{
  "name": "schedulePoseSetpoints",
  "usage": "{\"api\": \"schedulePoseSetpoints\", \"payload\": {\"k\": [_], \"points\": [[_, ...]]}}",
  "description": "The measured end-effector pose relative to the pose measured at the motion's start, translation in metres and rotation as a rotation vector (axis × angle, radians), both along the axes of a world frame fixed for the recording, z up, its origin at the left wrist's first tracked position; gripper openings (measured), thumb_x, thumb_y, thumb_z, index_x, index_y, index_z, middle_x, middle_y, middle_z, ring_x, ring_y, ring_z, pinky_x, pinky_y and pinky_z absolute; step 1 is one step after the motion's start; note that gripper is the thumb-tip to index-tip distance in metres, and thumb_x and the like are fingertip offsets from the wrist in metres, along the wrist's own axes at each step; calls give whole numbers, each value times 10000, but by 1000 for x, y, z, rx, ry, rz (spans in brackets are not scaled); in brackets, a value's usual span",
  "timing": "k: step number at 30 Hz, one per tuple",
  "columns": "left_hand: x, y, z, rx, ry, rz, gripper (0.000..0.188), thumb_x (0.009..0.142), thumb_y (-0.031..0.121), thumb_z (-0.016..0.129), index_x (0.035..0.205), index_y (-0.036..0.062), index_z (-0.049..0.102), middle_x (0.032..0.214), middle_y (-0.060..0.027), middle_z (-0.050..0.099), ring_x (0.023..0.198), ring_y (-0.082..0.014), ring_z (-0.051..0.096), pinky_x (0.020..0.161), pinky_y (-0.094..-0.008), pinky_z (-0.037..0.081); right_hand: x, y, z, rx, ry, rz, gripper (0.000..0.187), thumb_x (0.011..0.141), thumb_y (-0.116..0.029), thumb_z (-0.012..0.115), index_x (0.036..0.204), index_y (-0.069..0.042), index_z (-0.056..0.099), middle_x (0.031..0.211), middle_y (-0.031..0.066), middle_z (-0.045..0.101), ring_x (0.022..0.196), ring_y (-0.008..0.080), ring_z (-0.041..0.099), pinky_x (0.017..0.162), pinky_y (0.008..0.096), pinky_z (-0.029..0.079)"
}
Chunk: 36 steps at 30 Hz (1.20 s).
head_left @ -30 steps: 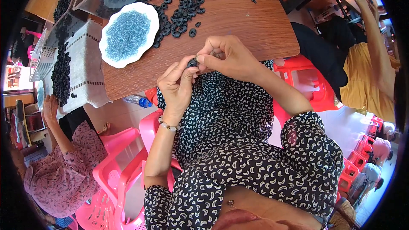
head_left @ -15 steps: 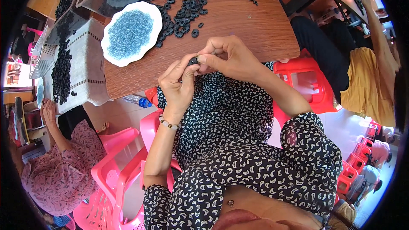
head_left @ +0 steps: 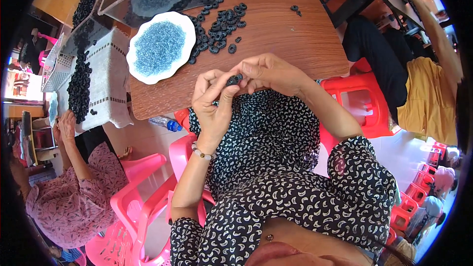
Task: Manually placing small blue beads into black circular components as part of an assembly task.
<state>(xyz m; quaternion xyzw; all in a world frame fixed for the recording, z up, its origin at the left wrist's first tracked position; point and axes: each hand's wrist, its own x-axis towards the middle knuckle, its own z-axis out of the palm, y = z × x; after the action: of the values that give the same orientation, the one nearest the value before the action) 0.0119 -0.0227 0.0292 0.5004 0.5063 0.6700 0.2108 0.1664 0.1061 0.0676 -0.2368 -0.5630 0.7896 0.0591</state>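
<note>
My left hand (head_left: 215, 106) pinches a small black oval plastic part (head_left: 234, 80) with holes between thumb and fingers, over the table's near edge. At the part's right side, my right hand (head_left: 276, 75) has thumb and forefinger pressed together. Whatever the right fingertips grip is too small to tell. Ahead of my hands lies a loose group of similar black parts (head_left: 224, 25) on the brown wooden table (head_left: 286, 39). Left of them stands a white scalloped plate (head_left: 132, 61) heaped with tiny clear bluish pieces (head_left: 160, 48).
Clear bins (head_left: 162, 0) holding black parts stand at the back left. Two black parts (head_left: 295, 10) lie far right. A co-worker's hand (head_left: 66, 124) is by a cloth-covered table (head_left: 106, 79) at left. Another person sits at right beside a red stool (head_left: 357, 98). Pink chairs (head_left: 148, 202) stand left.
The view has shifted, so the table and plate sit slightly lower and further right. My left hand has turned the black part so its holed face shows. Both hands stay close together.
</note>
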Motion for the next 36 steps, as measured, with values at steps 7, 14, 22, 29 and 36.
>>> {"api": "schedulePoseSetpoints", "payload": {"k": [7,14,22,29,36], "points": [[4,-5,1,-12,131,66,262,846,147,803,1100,88,786,1100,-46,536,878,-150,517,768,-267,453,0,-1,-1,-104,168,118,664,986,-489,616,1379,42,550,1216,80,645,1030,111,607,865,273,506],[3,-5,1,22,263,157,253,841,189,804,1083,115,794,1099,-65,518,963,-191,497,773,-300,454,3,0,-17,-263,232,150,621,986,-495,610,1329,22,585,1239,77,627,1060,142,601,859,295,503],[2,-3,-1,33,290,172,250,840,207,795,1078,132,797,1055,-63,532,956,-214,498,783,-309,440,1,-5,-18,-253,229,150,589,1001,-476,594,1320,19,591,1213,83,635,1073,152,592,867,317,496],[6,-6,0,2,307,181,271,790,135,810,1060,129,798,978,-50,548,924,-223,505,765,-322,446,-1,-5,-26,-323,273,129,465,975,-388,667,1201,18,671,1086,56,672,989,129,604,895,301,486],[7,-5,0,54,389,213,290,753,114,825,1041,111,792,958,-59,552,907,-232,513,736,-327,447,-5,-13,-18,-268,228,70,411,976,-380,669,1088,13,709,1010,54,679,962,122,624,918,295,507]]}}
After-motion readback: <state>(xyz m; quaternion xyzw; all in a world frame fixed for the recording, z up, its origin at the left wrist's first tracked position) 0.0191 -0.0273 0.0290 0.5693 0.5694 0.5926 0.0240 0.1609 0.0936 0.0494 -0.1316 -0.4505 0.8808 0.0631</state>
